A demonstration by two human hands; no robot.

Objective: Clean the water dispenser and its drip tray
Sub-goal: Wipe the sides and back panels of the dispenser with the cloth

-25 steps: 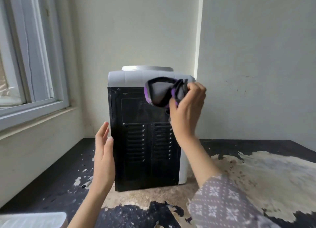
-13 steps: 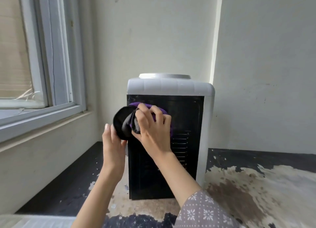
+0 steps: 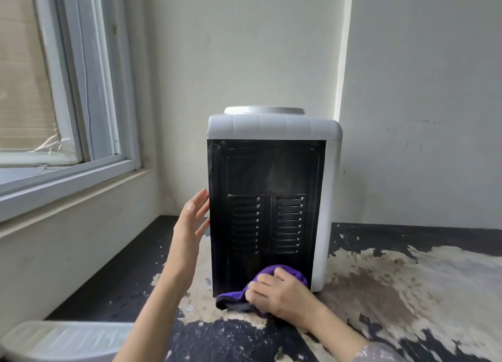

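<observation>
A white tabletop water dispenser (image 3: 273,129) stands with its black vented back panel (image 3: 266,177) facing me. My right hand (image 3: 282,293) grips a purple and grey cloth (image 3: 236,297) and presses it against the bottom edge of that panel. My left hand (image 3: 190,225) is flat, fingers apart, against the dispenser's left side at mid height. A white ribbed plastic piece (image 3: 62,340), possibly the drip tray, lies at the lower left corner. The dispenser's front and taps are hidden.
The dispenser sits on a black table (image 3: 114,274) with peeling, worn paint. A window (image 3: 54,90) and its sill run along the left. Pale walls stand close behind and to the right of the dispenser.
My right hand has wiped the cloth from the top of the back panel, across its left side, down to the bottom edge. My left hand stays on the dispenser's left side.
</observation>
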